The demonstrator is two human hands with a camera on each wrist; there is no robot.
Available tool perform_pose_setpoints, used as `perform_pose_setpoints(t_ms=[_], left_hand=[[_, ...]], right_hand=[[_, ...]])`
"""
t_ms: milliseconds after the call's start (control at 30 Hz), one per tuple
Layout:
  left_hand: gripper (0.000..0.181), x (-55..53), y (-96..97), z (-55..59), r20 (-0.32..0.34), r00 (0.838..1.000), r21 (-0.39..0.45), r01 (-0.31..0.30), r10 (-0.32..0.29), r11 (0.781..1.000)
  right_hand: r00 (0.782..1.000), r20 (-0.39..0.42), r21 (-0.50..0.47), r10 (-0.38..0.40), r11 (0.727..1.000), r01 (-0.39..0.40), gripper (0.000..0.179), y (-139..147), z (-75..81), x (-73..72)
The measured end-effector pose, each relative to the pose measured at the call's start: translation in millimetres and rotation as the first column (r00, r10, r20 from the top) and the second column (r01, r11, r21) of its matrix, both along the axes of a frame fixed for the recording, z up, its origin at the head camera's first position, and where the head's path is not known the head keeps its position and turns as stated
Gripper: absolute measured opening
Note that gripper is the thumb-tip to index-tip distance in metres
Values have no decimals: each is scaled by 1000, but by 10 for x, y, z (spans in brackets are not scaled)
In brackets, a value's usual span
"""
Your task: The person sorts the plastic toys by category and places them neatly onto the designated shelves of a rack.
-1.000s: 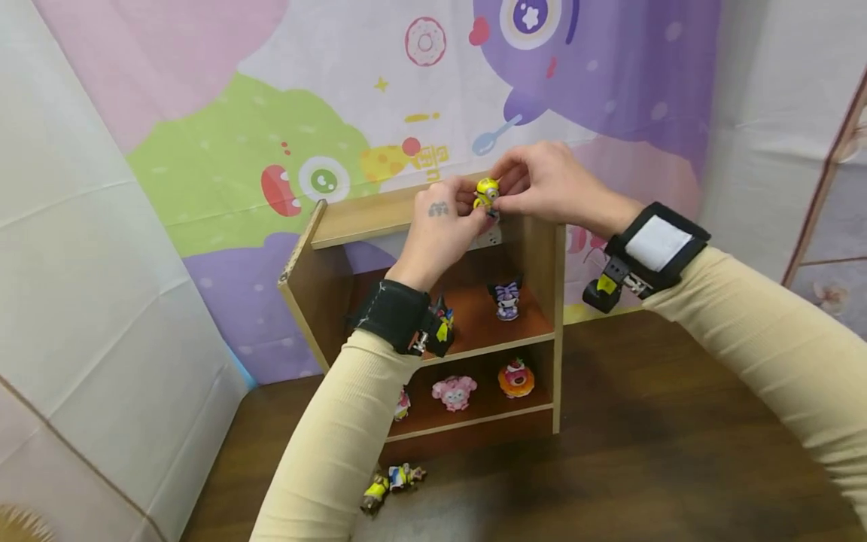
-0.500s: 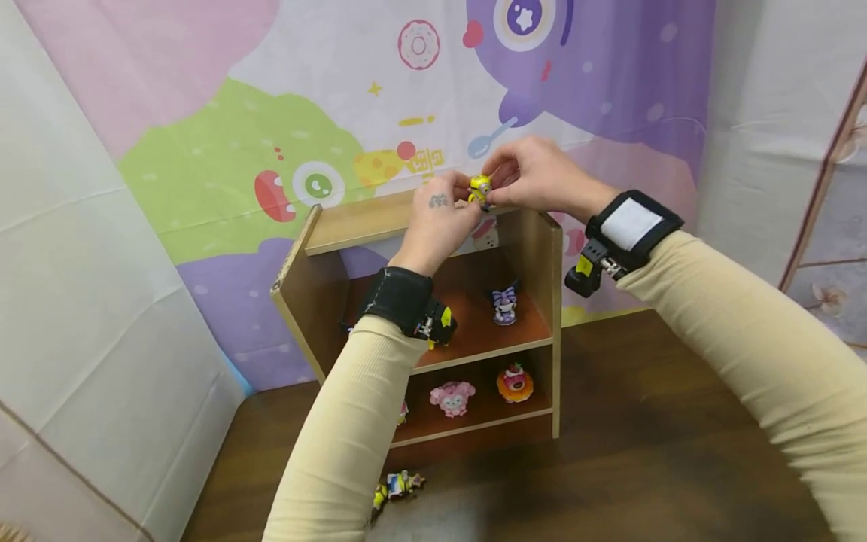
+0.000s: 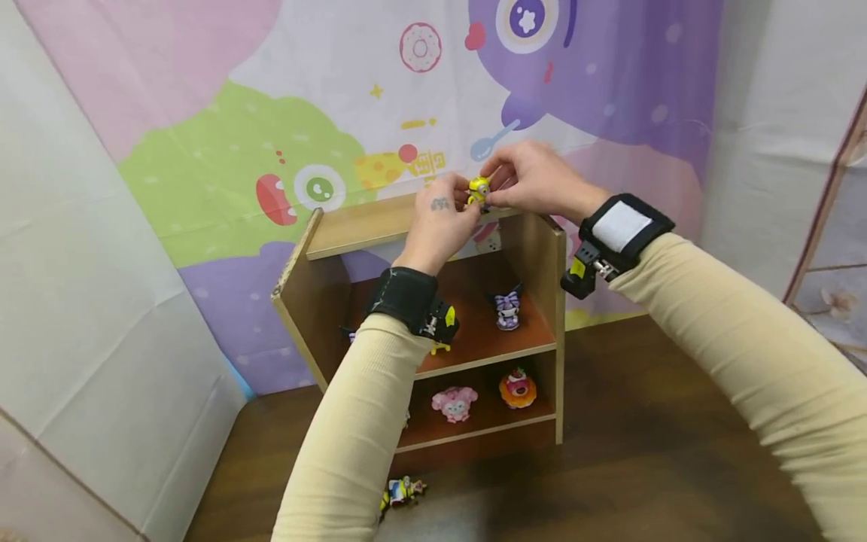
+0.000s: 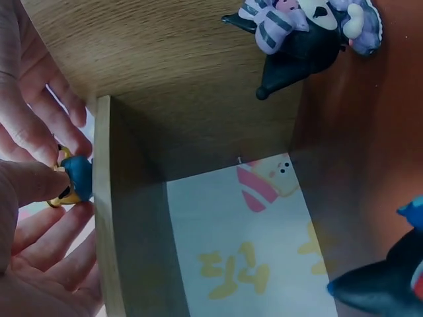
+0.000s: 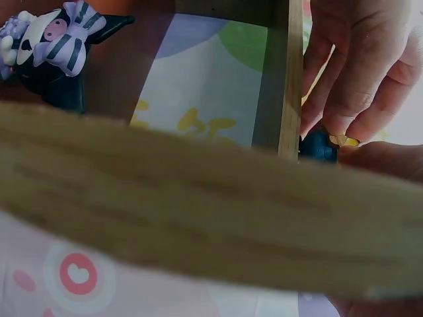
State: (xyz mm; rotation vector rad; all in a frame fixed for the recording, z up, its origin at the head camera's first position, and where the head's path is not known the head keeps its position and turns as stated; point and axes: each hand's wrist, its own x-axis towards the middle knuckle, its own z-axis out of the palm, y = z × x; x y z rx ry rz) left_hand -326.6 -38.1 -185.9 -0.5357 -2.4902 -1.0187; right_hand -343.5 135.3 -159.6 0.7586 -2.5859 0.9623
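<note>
A small yellow minion figurine with goggles stands upright between both hands over the right part of the wooden cabinet's top board. The left hand pinches it from the left, and the right hand holds it between thumb and fingers from the right. In the left wrist view, the figurine's blue lower part is right at the top board. From the right wrist, that blue body shows against the board's edge, partly covered by a blurred wooden panel.
A figure with a purple striped bow stands on the upper shelf. Below are a pink figure and a figure in an orange ring. More small figures lie on the dark tabletop. A cartoon cloth hangs behind.
Both hands have come down slightly with the figurine, nearer the top board. The right forearm has shifted left. The head view has shifted a little.
</note>
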Motion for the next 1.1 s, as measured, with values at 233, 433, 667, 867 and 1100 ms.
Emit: perform_pose_setpoints(t_ms=[233,433,667,867,1100], left_hand=[[31,-15,-66,-16,6,999,-4,-51,51,999],[33,-17,-78,-27,10,996,-5,-86,86,996],[34,-38,-28,-39,2,997,23,-77,77,997],[35,-46,50,-55,0,997,31,-77,77,997],[36,-32,79,-39,1,997,33,-83,83,996]], right_hand=[[1000,-3,14,10,1000,-10,36,-115,5,-46],[1000,14,33,14,999,-14,38,-167,8,-58],[1000,-19,46,9,999,-8,36,-134,5,-85],[999,-38,57,-13,998,16,35,-64,-26,-70],[999,-32,68,-40,997,42,34,-45,-7,-14]])
